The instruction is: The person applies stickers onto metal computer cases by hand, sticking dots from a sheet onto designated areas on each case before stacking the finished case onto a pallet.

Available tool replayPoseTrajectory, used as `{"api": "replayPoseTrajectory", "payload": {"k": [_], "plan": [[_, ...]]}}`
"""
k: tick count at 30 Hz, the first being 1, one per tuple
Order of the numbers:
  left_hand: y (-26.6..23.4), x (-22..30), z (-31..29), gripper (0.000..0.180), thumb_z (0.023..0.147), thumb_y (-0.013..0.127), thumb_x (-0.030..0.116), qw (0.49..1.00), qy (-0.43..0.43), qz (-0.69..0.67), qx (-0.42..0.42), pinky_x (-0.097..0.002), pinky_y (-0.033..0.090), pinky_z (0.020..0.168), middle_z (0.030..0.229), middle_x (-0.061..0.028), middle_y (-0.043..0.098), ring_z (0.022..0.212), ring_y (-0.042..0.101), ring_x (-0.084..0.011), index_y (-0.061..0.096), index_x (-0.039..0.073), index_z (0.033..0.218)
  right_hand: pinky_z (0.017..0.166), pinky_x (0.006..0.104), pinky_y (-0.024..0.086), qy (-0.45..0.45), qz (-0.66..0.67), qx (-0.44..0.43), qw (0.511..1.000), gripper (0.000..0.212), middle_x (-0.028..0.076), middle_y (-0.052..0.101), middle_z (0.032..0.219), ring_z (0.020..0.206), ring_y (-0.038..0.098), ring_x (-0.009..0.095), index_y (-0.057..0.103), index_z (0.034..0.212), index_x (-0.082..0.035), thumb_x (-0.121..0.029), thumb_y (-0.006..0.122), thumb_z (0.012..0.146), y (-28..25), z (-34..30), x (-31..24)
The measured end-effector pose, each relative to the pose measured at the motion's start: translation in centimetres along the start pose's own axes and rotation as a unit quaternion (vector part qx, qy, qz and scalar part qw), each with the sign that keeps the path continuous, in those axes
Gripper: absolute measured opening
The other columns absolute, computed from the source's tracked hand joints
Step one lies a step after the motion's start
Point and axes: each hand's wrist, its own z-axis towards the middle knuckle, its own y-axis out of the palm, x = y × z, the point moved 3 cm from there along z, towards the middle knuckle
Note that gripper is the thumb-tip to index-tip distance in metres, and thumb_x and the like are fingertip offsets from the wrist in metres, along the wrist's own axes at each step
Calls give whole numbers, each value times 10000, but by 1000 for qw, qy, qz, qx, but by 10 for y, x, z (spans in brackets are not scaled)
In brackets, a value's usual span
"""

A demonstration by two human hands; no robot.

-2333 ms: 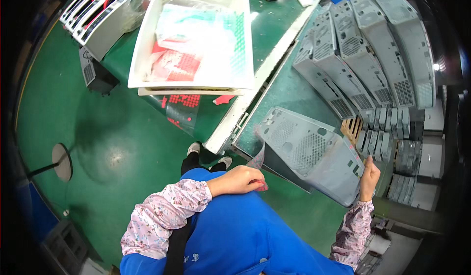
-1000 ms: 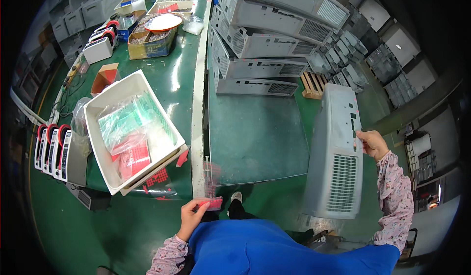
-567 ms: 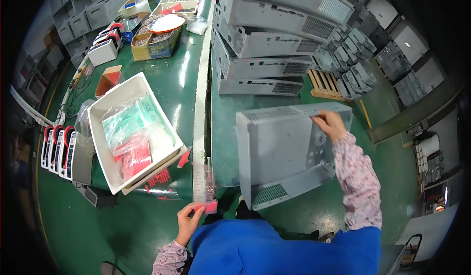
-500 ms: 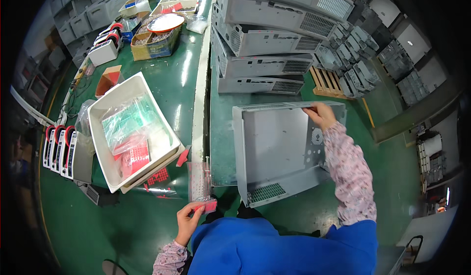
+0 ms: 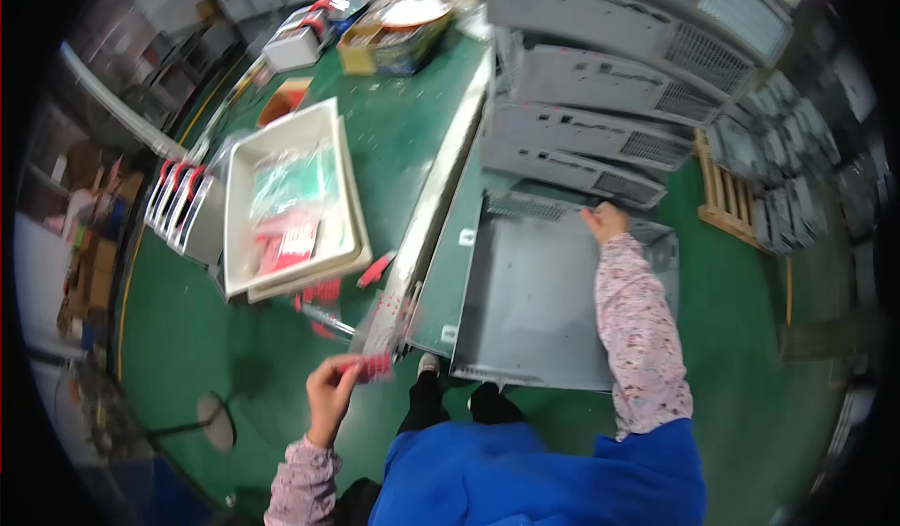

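While the right hand (image 5: 607, 220) rests on the far edge of a grey metal case (image 5: 548, 301), its fingers curl over that edge and grip it. This case lies flat on the green floor (image 5: 750, 338), right of a long green table (image 5: 394, 151) and just near of a row of similar grey cases (image 5: 600, 113). At the near left, the left hand (image 5: 330, 387) pinches a small red packet (image 5: 370, 367) between closed fingers, close to the table's near end. Farther left on the table sits a white tray (image 5: 342, 198) holding bagged parts.
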Motion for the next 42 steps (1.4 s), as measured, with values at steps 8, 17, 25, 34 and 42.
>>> {"api": "replayPoseTrajectory", "payload": {"k": [8,17,25,34,42], "plan": [[43,15,9,113,814,578,75,976,-18,-198,91,-236,480,556,770,-78,604,651,577,-115,572,-26,865,683,255,479,27,-115,-232,966,156,78,586,780,717,572,138,531,870,-1,-154,534,838,13,-130,6],[76,27,20,85,811,583,86,942,-23,-335,-12,-244,490,599,771,-50,608,662,577,-100,577,6,841,782,273,443,-236,-186,-420,856,280,70,596,904,870,572,151,520,1002,0,-103,630,766,65,-299,12],[60,0,23,142,833,560,122,919,-59,-384,-71,-230,459,676,821,-40,598,725,558,-86,570,-3,900,643,246,452,-211,-256,-414,848,126,66,610,759,693,569,115,576,863,16,-74,600,778,97,-328,61],[27,-27,27,306,849,546,177,932,-52,-334,-129,-201,407,723,872,-18,574,791,510,-61,535,-7,1094,626,291,460,-359,-369,-350,783,83,120,595,781,706,593,221,563,850,12,17,538,771,115,-340,80],[29,-39,26,426,813,575,128,914,-123,-303,-240,-241,439,801,1065,-109,541,909,536,-136,431,-28,1183,699,333,467,-453,-403,-310,732,146,113,605,843,802,588,277,574,855,-5,68,535,734,105,-347,86]]}}
